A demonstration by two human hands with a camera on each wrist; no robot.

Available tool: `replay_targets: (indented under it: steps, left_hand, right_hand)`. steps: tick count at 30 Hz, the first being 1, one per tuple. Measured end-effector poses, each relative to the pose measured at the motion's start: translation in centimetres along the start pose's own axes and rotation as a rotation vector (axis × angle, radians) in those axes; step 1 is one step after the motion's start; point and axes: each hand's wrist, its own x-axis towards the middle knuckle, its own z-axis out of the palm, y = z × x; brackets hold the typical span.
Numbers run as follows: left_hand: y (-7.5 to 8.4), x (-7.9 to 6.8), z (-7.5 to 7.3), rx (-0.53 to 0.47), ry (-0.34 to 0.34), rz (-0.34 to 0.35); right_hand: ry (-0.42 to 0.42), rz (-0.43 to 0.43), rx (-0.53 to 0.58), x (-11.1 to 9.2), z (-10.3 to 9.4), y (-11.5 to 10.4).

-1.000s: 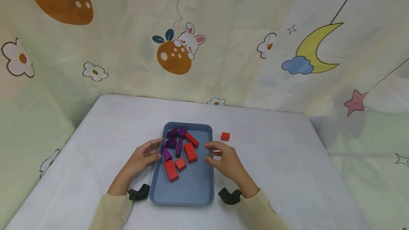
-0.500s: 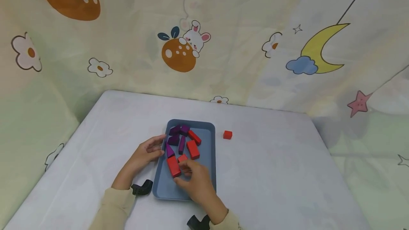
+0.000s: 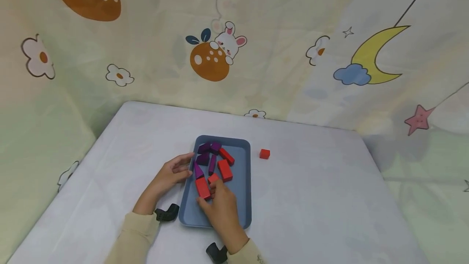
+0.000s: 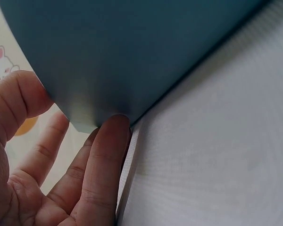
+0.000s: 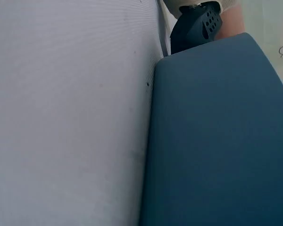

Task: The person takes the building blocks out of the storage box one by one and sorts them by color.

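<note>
In the head view, a blue tray (image 3: 242, 199) lies on the table, holding several red and purple blocks. My left hand (image 3: 172, 176) is at the tray's left side. Its fingertips (image 4: 112, 129) and thumb touch the outer wall in the left wrist view, fingers fairly straight. My right hand (image 3: 224, 207) reaches over the tray's near half. Its thumb is by the near end of a red rectangular block (image 3: 202, 188), its other fingers beside that block and a small red block (image 3: 213, 178). Whether they pinch either is unclear. The right wrist view shows only the tray's outside, not the fingers.
Purple blocks (image 3: 203, 159) cluster at the tray's far left. Further red blocks (image 3: 225, 170) lie to their right. One red cube (image 3: 264, 154) sits on the white tablecloth (image 3: 311, 182), right of the tray. A patterned cloth (image 3: 161, 52) hangs behind the table.
My right hand has moved from the tray's right edge leftward and nearer, over the red rectangular block. My left hand stays at the left side. The whole view has shifted slightly.
</note>
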Motion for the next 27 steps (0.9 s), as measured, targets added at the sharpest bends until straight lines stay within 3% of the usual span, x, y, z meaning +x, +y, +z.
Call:
replay_targets:
  steps: [4, 6, 10, 18, 22, 27]
  left_hand:
    - [0.0, 0.1, 0.1, -0.008, -0.005, 0.003]
    - [0.1, 0.1, 0.2, -0.001, -0.001, -0.001]
    - [0.2, -0.1, 0.2, 0.016, 0.009, -0.01]
    - [0.3, 0.1, 0.2, 0.027, 0.007, -0.014]
    - [0.2, -0.1, 0.1, 0.013, -0.003, -0.01]
    - [0.1, -0.1, 0.1, 0.004, -0.009, -0.013]
  right_hand:
    - [0.034, -0.014, -0.023, 0.1, -0.4, 0.5]
    - [0.023, -0.002, 0.017, 0.1, -1.0, 0.7]
    - [-0.02, 0.0, 0.177, 0.1, -2.7, 1.1]
    - [-0.028, -0.116, 0.523, 0.3, -6.9, 2.9]
    - [-0.029, -0.158, 0.551, 0.6, -8.5, 4.7]
    - [-0.034, -0.227, 0.51, 1.5, -10.6, 7.4]
